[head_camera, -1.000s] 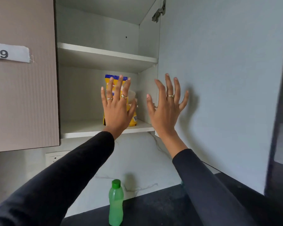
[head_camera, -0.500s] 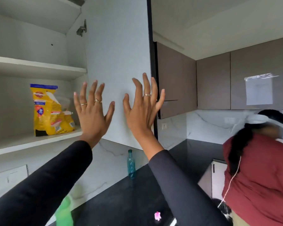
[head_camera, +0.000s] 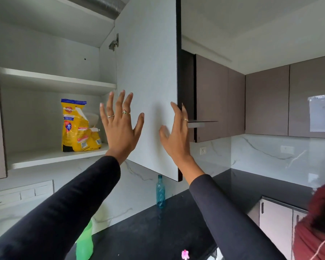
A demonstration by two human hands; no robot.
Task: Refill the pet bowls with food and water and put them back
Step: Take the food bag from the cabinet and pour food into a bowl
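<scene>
On lower shelf (head_camera: 51,156): yellow food bag (head_camera: 75,126); open cabinet door (head_camera: 148,76) beside raised hands.

Food bag (head_camera: 77,126) on cupboard shelf (head_camera: 45,158), door (head_camera: 148,87) to its right

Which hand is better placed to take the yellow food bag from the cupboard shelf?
Probably the left. The left hand is open, raised just right of the yellow food bag on the lower shelf. The right hand is farther away, at the edge of the open door.

Green bottle (head_camera: 84,243) — half behind left sleeve; white container (head_camera: 92,118) — hidden behind food bag (head_camera: 77,126).
</scene>
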